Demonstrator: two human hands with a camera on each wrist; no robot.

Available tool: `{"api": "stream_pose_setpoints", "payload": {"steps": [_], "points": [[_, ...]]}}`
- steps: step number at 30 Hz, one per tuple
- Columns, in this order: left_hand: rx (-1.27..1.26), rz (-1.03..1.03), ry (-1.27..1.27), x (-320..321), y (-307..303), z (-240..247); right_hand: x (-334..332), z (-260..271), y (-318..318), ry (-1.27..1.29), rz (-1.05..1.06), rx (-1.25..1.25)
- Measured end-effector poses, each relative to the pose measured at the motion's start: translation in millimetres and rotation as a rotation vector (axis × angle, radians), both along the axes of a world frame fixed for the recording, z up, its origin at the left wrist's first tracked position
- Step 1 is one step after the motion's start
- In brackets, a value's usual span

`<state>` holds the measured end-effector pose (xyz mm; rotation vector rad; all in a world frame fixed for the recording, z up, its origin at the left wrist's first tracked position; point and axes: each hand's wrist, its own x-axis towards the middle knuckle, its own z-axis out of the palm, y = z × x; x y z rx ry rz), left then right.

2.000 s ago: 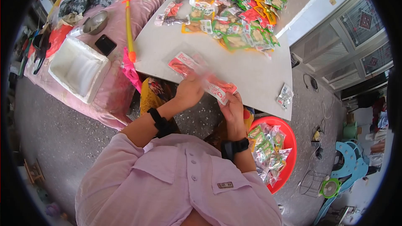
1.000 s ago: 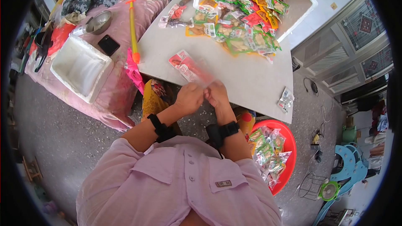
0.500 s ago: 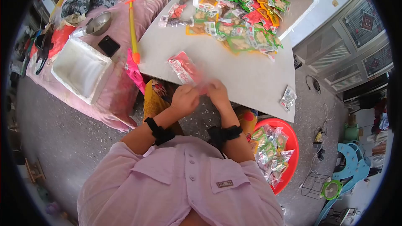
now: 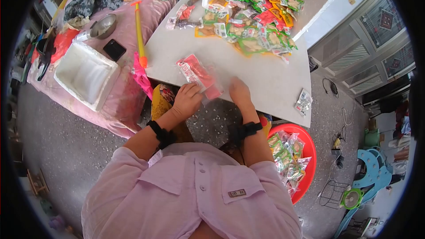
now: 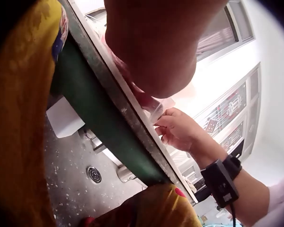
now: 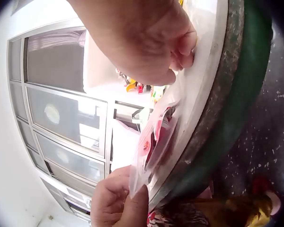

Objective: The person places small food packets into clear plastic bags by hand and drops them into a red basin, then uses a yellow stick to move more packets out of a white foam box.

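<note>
A clear plastic bag (image 4: 214, 89) with red printed snack packets (image 4: 195, 71) inside lies at the table's near edge. My left hand (image 4: 187, 99) pinches a corner of the bag between thumb and fingers, plain in the right wrist view, where the left hand (image 6: 118, 201) is below. Just right of the bag is my right hand (image 4: 240, 92), slightly blurred. In the right wrist view the right hand (image 6: 146, 45) has curled fingers low over the tabletop, close to the bag's clear end; I cannot tell whether they hold its edge.
A white foam box (image 4: 316, 0) tipped toward me spills colourful snack packets (image 4: 252, 31) onto the table (image 4: 274, 79). Another small bagged packet (image 4: 303, 102) lies at the right edge. Below it stands a red basin (image 4: 311, 161) of bagged packets. A yellow pump (image 4: 140, 35) is at left.
My hands, close together over the bag's near edge earlier, have parted. The right hand has shifted right, while the left has moved slightly left. The bag's red contents show more fully now.
</note>
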<state>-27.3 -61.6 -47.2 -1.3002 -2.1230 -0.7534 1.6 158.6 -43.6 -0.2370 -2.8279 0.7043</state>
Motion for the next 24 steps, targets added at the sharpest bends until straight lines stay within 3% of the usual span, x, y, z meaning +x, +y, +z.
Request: {"api": "stream_pose_setpoints", "payload": {"steps": [2,5,8,11,14,15,18,21,24], "points": [[0.050,-0.047,-0.028,-5.4,0.8,7.1,0.6,8.5,2.7,-0.072,0.045,-0.013],[0.155,-0.101,-0.141,-9.9,0.4,29.8,5.3,-2.6,10.6,0.150,0.135,-0.145],[0.241,-0.144,-0.342,-16.6,1.1,58.4,17.9,18.7,1.7,0.061,0.101,-0.610],[0.260,-0.207,-0.483,-24.5,1.5,88.5,16.0,39.2,2.4,0.303,0.108,-0.468],[0.447,-0.291,-1.039,-40.9,2.1,98.5,14.2,68.9,4.7,0.402,0.137,-0.451],[0.401,-0.210,-0.978,-44.9,2.3,108.0,13.1,74.4,4.8,0.396,0.125,-0.568],[0.462,-0.337,-1.133,-56.0,6.2,121.5,15.6,101.3,5.1,0.428,0.070,-0.654],[0.564,-0.460,-1.292,-55.3,8.2,127.1,27.0,134.2,3.0,0.643,0.070,-0.391],[0.600,-0.532,-1.345,-49.4,14.0,118.7,40.8,145.6,0.5,0.662,0.013,-0.343]]}}
